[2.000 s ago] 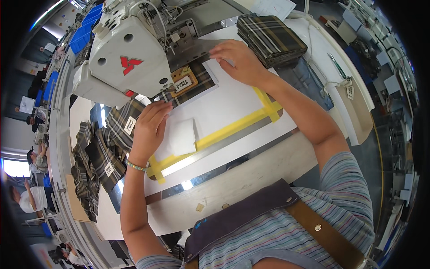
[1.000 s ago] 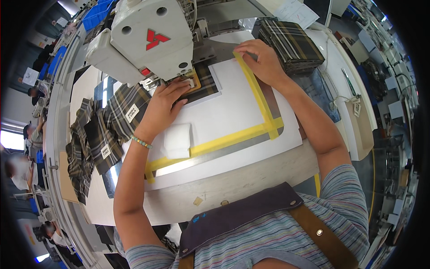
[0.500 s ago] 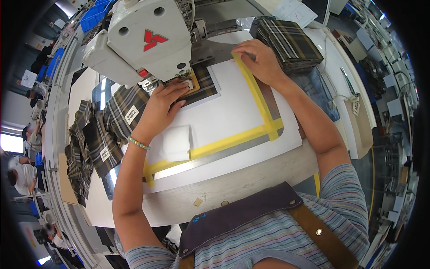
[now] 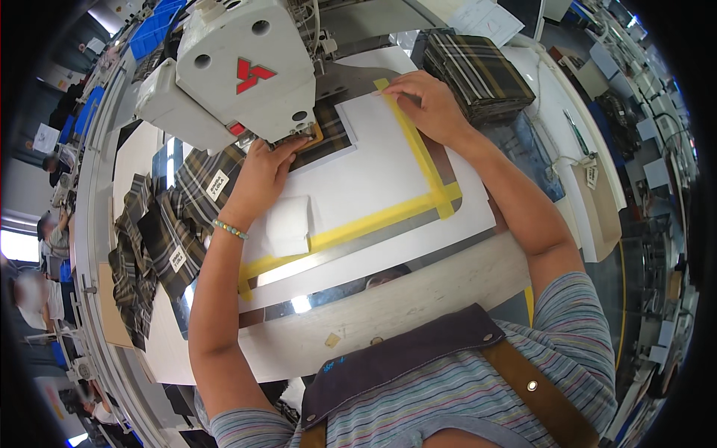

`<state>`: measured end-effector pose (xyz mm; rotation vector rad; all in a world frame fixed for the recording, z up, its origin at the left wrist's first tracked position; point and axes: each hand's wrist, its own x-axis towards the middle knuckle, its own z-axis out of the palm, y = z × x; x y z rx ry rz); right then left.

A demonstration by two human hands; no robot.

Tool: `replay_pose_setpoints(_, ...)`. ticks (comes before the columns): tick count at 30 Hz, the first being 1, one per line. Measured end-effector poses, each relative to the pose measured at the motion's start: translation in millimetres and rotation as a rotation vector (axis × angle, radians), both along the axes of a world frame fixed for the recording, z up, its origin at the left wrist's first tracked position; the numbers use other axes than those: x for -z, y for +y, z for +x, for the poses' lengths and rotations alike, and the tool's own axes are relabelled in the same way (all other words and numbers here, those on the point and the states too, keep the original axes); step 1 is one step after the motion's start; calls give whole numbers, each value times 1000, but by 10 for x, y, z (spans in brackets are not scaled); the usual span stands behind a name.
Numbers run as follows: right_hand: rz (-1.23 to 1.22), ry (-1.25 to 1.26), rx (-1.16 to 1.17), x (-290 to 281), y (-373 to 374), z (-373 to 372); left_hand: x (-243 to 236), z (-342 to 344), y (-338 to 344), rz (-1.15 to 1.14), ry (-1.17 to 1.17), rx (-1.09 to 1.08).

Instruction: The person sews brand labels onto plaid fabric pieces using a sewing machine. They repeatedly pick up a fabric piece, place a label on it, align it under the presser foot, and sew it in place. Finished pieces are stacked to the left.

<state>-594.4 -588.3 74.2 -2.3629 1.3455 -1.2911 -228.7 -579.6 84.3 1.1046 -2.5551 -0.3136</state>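
A white sheet template (image 4: 366, 175) edged with yellow tape lies under the sewing machine head (image 4: 235, 67). Dark plaid fabric (image 4: 334, 137) shows in its cut-out, beside an orange-yellow piece (image 4: 314, 140) at the needle area. My left hand (image 4: 263, 173) rests by the presser foot, index finger stretched toward the orange-yellow piece; the machine head partly hides its other fingertips. With bent fingers, my right hand (image 4: 427, 104) grips the template's far right corner at the tape end. A folded white pad (image 4: 288, 226) lies on the template near my left wrist.
Plaid pieces with white labels (image 4: 168, 239) hang in a heap on the left. A stack of plaid panels (image 4: 478, 75) stands at the far right, and tweezers (image 4: 576, 133) lie beyond it. Blue crates (image 4: 154, 31) stand far left; people sit at the left.
The template has slid away from me and slightly left, with both hands on it. More of the shiny plate shows at its near edge. My left fingers have drawn closer together.
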Motion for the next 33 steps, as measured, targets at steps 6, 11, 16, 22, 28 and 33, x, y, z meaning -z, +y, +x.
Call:
replay_pose_setpoints(6,-24,8,-7,31,-24,-17,-38,27,59,63,54,-50)
replay_pose_setpoints(11,-149,101,-96,-11,24,39,-116,309,208,-148,70,-63)
replay_pose_setpoints(16,-220,338,-310,-172,294,438,-36,540,254,-149,99,-130)
replay_pose_setpoints(22,-98,564,-281,-180,234,465,-43,429,242,-33,124,-235)
replay_pose_setpoints(28,-80,545,-239,-182,333,384,-21,139,257,64,190,-275)
replay_pose_setpoints(33,-152,567,-244,-214,364,361,146,53,82,11,260,-273)
